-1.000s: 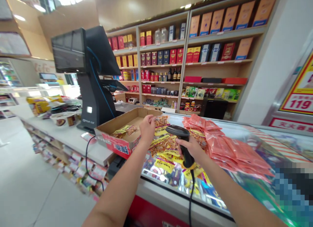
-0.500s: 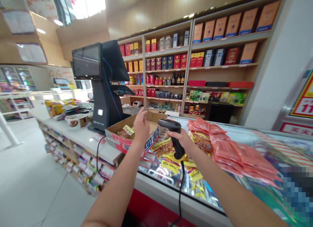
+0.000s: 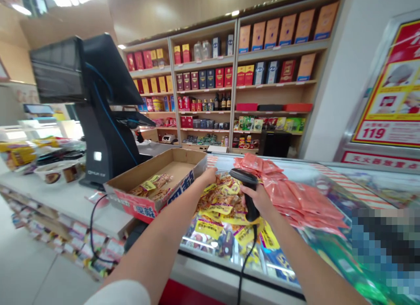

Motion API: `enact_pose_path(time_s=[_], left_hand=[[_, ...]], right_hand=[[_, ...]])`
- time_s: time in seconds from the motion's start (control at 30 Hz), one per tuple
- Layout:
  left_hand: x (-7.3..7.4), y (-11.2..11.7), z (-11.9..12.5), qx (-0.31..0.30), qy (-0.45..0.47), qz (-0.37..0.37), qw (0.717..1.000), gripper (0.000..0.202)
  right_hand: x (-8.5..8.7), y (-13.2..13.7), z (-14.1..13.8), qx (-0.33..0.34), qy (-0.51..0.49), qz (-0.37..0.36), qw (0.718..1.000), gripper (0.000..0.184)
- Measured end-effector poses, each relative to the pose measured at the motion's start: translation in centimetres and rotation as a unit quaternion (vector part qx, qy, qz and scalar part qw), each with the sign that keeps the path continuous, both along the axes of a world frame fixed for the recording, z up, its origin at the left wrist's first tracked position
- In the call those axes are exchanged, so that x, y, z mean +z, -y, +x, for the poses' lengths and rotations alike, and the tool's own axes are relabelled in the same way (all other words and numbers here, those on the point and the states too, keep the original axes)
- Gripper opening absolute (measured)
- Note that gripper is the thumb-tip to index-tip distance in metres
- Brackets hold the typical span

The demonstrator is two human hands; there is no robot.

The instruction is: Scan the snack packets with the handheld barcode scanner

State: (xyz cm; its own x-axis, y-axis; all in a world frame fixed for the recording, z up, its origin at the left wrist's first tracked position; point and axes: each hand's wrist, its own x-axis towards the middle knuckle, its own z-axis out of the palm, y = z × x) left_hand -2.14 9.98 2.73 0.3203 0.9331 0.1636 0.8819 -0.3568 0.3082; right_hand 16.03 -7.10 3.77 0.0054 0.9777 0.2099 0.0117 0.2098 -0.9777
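Observation:
My right hand (image 3: 257,198) is wrapped around the handle of a black barcode scanner (image 3: 245,179), its head tilted over the counter and its cord hanging down the front. My left hand (image 3: 209,177) is at the far left edge of a pile of yellow-labelled snack packets (image 3: 221,198) on the glass counter; its fingers are mostly hidden, so I cannot tell what they hold, if anything. Left of that arm stands an open cardboard box (image 3: 126,205) with a few similar packets (image 3: 152,185) inside. Orange-pink pouches (image 3: 295,195) lie heaped to the right of the scanner.
A black cash register terminal (image 3: 105,108) stands on the white counter (image 3: 52,200) at left, beside cup-shaped packs (image 3: 59,170). Behind the glass display counter (image 3: 210,243), shelves (image 3: 206,68) hold boxes and bottles. A blurred patch covers the lower right corner.
My left hand has moved from above the box to the right, over to the packet pile. The view has turned right. The scanner is still in my right hand.

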Motion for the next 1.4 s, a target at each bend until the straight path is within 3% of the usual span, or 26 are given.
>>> enact_pose_path(time_s=[0.17,0.37,0.57,0.77,0.83,0.87,0.9,1.0,1.07,1.13,1.23,1.4], left_hand=[[-0.9,-2.7,0.1,-0.061,-0.048,-0.079,0.994,0.048],[-1.0,-2.3,-0.1,-0.083,0.002,-0.145,0.986,0.033],[-0.9,-0.8,-0.7,-0.024,0.040,-0.113,0.992,0.023],[-0.2,1.2,-1.2,0.030,0.111,-0.033,0.993,0.018],[0.6,2.2,-1.4,0.040,0.213,-0.072,0.974,0.019],[1.0,2.9,-1.5,0.027,0.288,-0.120,0.950,0.021],[1.4,3.6,-1.7,0.000,0.371,-0.181,0.911,0.025],[2.2,5.8,-2.5,-0.111,0.554,-0.341,0.752,0.044],[2.0,7.1,-2.8,-0.158,0.594,-0.378,0.693,0.056],[1.4,8.1,-2.7,-0.165,0.605,-0.373,0.684,0.065],[0.0,8.6,-1.9,-0.143,0.606,-0.334,0.708,0.059],[-1.6,8.2,-0.8,-0.086,0.645,-0.169,0.741,0.050]], right_hand=[[-0.2,0.0,-0.2,-0.001,0.020,0.022,1.000,0.025],[-0.2,0.0,-0.3,-0.009,0.032,0.033,0.999,0.026],[-0.5,-0.1,-0.5,-0.001,0.050,0.034,0.998,0.024],[-1.0,-0.6,-0.3,0.004,0.048,0.043,0.998,0.027],[-1.0,-0.6,-0.2,0.010,0.048,0.043,0.998,0.027],[-0.9,-0.5,-0.2,0.008,0.045,0.041,0.998,0.027],[-0.8,-0.4,-0.3,0.008,0.036,0.038,0.999,0.028],[-0.2,0.0,-0.4,0.010,-0.010,0.025,1.000,0.027],[0.1,0.3,-0.5,0.016,-0.034,0.015,0.999,0.027],[0.2,0.4,-0.5,0.020,-0.044,0.008,0.999,0.027],[0.2,0.5,-0.6,0.025,-0.045,0.002,0.999,0.027],[0.1,1.0,-0.7,0.054,-0.027,0.000,0.998,0.026]])
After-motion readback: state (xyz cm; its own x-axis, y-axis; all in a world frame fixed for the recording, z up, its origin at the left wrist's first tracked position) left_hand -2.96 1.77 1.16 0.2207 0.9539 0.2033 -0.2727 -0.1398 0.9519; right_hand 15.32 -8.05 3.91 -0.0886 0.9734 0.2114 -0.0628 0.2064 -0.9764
